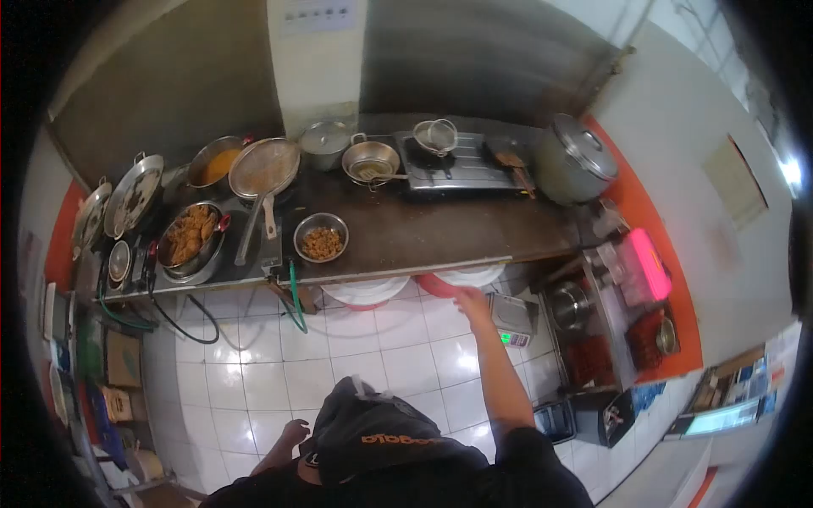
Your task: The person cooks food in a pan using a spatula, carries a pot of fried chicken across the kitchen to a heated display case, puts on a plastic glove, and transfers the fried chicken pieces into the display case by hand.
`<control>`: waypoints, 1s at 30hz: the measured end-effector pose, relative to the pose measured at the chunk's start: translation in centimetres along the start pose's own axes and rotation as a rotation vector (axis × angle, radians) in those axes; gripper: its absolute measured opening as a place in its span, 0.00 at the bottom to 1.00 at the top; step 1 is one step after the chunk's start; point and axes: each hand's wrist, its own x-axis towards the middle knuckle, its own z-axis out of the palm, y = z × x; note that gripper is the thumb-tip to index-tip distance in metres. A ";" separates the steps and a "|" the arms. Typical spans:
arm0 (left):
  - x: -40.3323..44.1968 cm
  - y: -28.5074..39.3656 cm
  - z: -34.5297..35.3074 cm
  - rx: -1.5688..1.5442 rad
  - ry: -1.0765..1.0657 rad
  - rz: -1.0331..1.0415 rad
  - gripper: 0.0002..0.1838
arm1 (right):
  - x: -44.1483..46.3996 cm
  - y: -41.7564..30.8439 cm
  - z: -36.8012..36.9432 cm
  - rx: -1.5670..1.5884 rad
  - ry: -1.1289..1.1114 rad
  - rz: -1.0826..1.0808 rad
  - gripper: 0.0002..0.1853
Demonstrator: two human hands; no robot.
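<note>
My right hand [471,303] reaches forward with the arm stretched out. It is at the edge of a red tub [434,286] with a white top, under the counter's front edge. The fingers are small and unclear here, so whether they grip the rim cannot be made out. To the right of the hand, a scale [511,320] with a lit green display stands on the floor. My left hand [295,432] hangs low beside my body, fingers loosely curved and apart, holding nothing. Another white-topped tub [367,292] stands under the counter, left of the red one.
The dark counter [415,227] bears a bowl of browned pieces [322,240], a pan of fried food [191,237], a strainer [264,169], a stove [474,173] and a large lidded pot [576,161]. A shelf [605,317] stands right; green hoses [294,296] hang in front.
</note>
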 end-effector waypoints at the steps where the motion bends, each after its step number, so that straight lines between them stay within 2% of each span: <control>1: 0.3 0.3 0.6 0.246 0.098 0.008 0.16 | 3.7 -1.7 2.0 0.040 -0.024 0.003 0.17; 2: 1.6 -2.0 1.4 0.545 0.144 0.528 0.13 | 7.5 -3.7 3.7 0.078 -0.043 0.005 0.18; 3: 2.2 -0.5 2.0 0.384 0.124 0.479 0.12 | 12.6 -4.4 5.0 0.072 -0.014 0.038 0.18; 4: 2.4 -1.2 2.9 0.101 0.035 0.109 0.11 | 17.6 -4.4 6.5 0.065 0.016 0.070 0.18; 5: 3.1 0.1 3.1 -0.046 0.015 -0.119 0.11 | 21.2 -6.1 8.0 0.094 0.018 0.098 0.20; 6: 4.5 1.3 3.2 -0.128 0.016 -0.233 0.10 | 24.7 -7.7 9.5 0.123 0.022 0.129 0.23; 9: 9.9 4.5 3.1 -0.256 0.044 -0.354 0.09 | 36.6 -9.3 13.6 0.190 -0.045 0.276 0.31; 12: 16.6 8.5 1.8 -0.410 0.115 -0.360 0.08 | 43.9 -11.3 16.9 0.280 -0.062 0.472 0.27; 15: 24.8 13.1 -0.3 -0.803 0.257 -0.327 0.08 | 51.1 -9.8 19.1 0.298 -0.359 0.643 0.18; 16: 27.6 14.8 -1.2 -0.910 0.307 -0.303 0.08 | 52.5 -9.2 19.6 0.272 -0.450 0.692 0.11; 17: 29.9 16.8 -2.1 -0.919 0.343 -0.262 0.08 | 53.1 -9.3 19.9 0.234 -0.450 0.642 0.10; 19: 33.5 21.5 -4.3 -0.727 0.382 -0.071 0.13 | 52.5 -10.2 19.7 0.163 -0.438 0.544 0.07; 24: 41.3 23.7 -6.4 -0.653 0.236 0.015 0.15 | 43.5 -17.8 16.2 0.392 -0.485 0.524 0.08; 25: 42.5 24.3 -6.9 -0.660 0.169 0.036 0.15 | 41.0 -20.9 15.2 0.339 -0.419 0.536 0.09; 26: 43.1 24.8 -7.5 -0.995 0.092 -0.109 0.15 | 39.2 -23.2 13.1 0.456 -0.511 0.546 0.11; 27: 45.1 21.9 -6.9 -1.713 -0.219 -0.107 0.13 | 38.3 -24.2 10.5 0.623 -0.614 0.549 0.12; 28: 45.2 22.9 -6.9 -1.184 -0.006 -0.098 0.12 | 37.8 -26.2 7.6 0.686 -0.645 0.582 0.11; 29: 45.2 23.7 -6.9 -0.632 0.157 -0.195 0.12 | 37.7 -27.5 4.4 0.696 -0.625 0.540 0.12; 30: 45.0 25.3 -6.8 -0.747 0.202 -0.197 0.11 | 37.8 -28.6 0.7 0.701 -0.617 0.500 0.13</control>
